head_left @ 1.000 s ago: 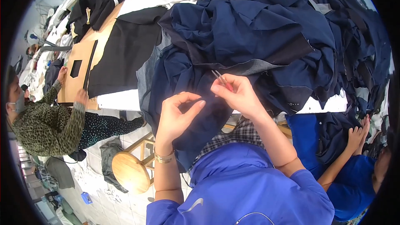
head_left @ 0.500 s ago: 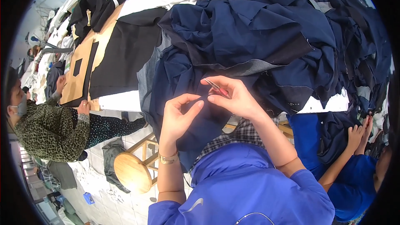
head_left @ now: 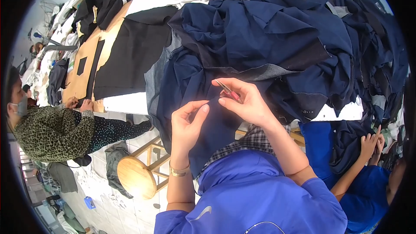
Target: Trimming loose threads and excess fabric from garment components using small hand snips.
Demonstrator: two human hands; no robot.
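A dark navy garment [head_left: 203, 86] hangs off the front of a table into my lap. My left hand [head_left: 187, 123] pinches a fold of this cloth between thumb and fingers. Just to its right, my right hand [head_left: 247, 102] grips a small thread snipper [head_left: 228, 91] with a red handle and metal tips pointing up and left at the cloth. The two hands are a few centimetres apart. A gold bracelet sits on my left wrist.
A big heap of navy garments [head_left: 277, 34] covers the table. Black cloth [head_left: 130, 52] and brown card patterns [head_left: 84, 67] lie further left. A person in a leopard-print top [head_left: 52, 130] sits at left. A round wooden stool [head_left: 136, 175] stands below. Another person's hands [head_left: 372, 145] work at right.
My hands and the cloth have shifted slightly left and lower in view. The snipper tips have come closer to the fold that my left hand pinches.
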